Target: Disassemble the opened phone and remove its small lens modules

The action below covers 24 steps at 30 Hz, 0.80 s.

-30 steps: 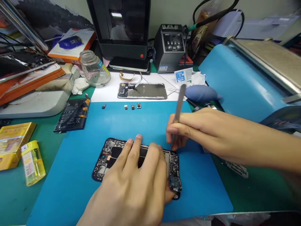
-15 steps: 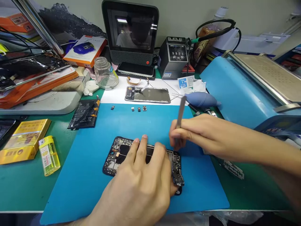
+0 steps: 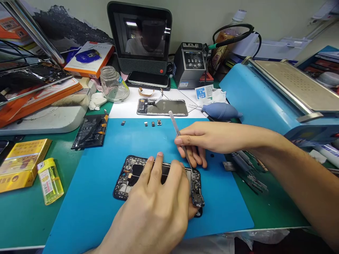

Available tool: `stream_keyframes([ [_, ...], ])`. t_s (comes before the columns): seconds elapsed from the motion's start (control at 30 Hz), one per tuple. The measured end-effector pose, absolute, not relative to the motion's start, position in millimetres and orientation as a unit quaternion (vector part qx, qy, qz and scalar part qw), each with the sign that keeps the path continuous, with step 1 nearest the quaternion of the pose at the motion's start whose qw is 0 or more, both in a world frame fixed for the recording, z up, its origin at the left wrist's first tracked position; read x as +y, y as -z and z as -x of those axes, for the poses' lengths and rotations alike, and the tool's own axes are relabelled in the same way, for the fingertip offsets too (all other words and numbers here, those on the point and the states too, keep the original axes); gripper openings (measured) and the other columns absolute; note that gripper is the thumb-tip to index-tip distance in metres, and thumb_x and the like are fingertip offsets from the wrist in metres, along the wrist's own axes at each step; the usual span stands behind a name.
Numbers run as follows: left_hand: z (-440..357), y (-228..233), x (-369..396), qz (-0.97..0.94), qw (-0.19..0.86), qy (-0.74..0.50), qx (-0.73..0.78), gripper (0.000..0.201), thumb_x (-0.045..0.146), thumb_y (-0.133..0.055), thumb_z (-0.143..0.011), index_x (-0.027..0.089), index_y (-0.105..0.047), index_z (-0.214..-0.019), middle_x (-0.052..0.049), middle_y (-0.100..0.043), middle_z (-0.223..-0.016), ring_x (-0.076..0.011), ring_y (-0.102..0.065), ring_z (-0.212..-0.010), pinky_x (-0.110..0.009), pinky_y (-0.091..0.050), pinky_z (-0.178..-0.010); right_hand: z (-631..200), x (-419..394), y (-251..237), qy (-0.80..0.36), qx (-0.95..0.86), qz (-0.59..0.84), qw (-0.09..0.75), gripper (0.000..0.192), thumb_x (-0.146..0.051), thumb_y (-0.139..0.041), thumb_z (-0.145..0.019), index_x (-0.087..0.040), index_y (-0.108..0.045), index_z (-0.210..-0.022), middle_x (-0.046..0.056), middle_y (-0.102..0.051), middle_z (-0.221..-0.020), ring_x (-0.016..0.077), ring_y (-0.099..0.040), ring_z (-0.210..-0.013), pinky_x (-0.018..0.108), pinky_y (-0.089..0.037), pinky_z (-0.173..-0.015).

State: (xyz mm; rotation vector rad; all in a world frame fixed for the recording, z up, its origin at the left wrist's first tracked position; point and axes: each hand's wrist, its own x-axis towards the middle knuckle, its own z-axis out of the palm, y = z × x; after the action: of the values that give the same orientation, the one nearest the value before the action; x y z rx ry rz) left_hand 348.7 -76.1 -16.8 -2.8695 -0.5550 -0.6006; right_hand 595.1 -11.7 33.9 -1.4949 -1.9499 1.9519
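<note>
The left hand [image 3: 156, 208] lies flat, fingers spread, on the opened black smartphone with its bare circuit boards [image 3: 127, 176], pressing it onto the blue rubber work mat [image 3: 87, 197] at the near edge of the green table [image 3: 21, 218]; its grip is wide and closes round nothing. Just beyond it, the right hand [image 3: 203, 141] pinches slim silver metal tweezers [image 3: 178, 135] between thumb and fingers, a narrow grip closed on the tool, with the tip slanting down to the phone's far edge beside the left fingertips.

The risks, as I judge them: a slip of the steel tip could scratch a board or short two contacts, since the tweezers are metal and the parts are bare. Too little pressure from the flat hand could let the phone skate on the mat. The palm also hides much of the board, so the tip works partly unseen.

Farther back, four tiny dark loose components [image 3: 152, 123] sit in a row on the mat's far edge, where a sleeve could sweep them off. Left of them lies a flat black phone battery [image 3: 90, 131], and beyond is a grey detached screen panel [image 3: 162, 107].
</note>
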Motion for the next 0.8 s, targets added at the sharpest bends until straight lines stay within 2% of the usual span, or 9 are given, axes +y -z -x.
stream_keyframes([
  [0.3, -351, 14, -78, 0.954, 0.064, 0.213, -0.200, 0.042, 0.026, -0.048, -0.114, 0.001, -0.081, -0.122, -0.023, -0.083, -0.120, -0.0515, -0.082, -0.115, -0.064, -0.074, -0.087, -589, -18, -34, -0.596, -0.633, 0.493, 0.025, 0.062, -0.079, -0.058, -0.105, -0.019, -0.065, -0.090, 0.003, -0.075, -0.076, 0.0169, -0.070, -0.061, 0.029, -0.059, -0.062],
  [0.43, -349, 14, -78, 0.957, 0.078, 0.198, -0.199, 0.041, 0.028, -0.050, -0.115, 0.002, -0.079, -0.129, -0.021, -0.083, -0.125, -0.0494, -0.082, -0.117, -0.061, -0.075, -0.090, -592, -27, -31, -0.577, -0.644, 0.498, 0.066, 0.061, -0.077, -0.056, -0.107, -0.019, -0.065, -0.091, 0.002, -0.075, -0.077, 0.0162, -0.070, -0.062, 0.028, -0.059, -0.063],
  [0.6, -347, 13, -78, 0.959, 0.076, 0.196, -0.192, 0.042, 0.029, -0.049, -0.116, 0.001, -0.077, -0.132, -0.022, -0.082, -0.129, -0.0503, -0.082, -0.118, -0.062, -0.074, -0.089, -596, -38, -27, -0.554, -0.644, 0.516, 0.114, 0.058, -0.073, -0.055, -0.110, -0.019, -0.064, -0.093, 0.002, -0.075, -0.078, 0.0155, -0.072, -0.065, 0.026, -0.058, -0.063],
  [0.8, -350, 12, -77, 0.957, 0.073, 0.201, -0.193, 0.043, 0.029, -0.048, -0.117, 0.000, -0.079, -0.127, -0.023, -0.083, -0.126, -0.0514, -0.081, -0.117, -0.063, -0.075, -0.085, -596, -35, -24, -0.574, -0.626, 0.520, 0.097, 0.061, -0.076, -0.056, -0.109, -0.018, -0.065, -0.092, 0.004, -0.076, -0.077, 0.0158, -0.069, -0.059, 0.028, -0.058, -0.060],
])
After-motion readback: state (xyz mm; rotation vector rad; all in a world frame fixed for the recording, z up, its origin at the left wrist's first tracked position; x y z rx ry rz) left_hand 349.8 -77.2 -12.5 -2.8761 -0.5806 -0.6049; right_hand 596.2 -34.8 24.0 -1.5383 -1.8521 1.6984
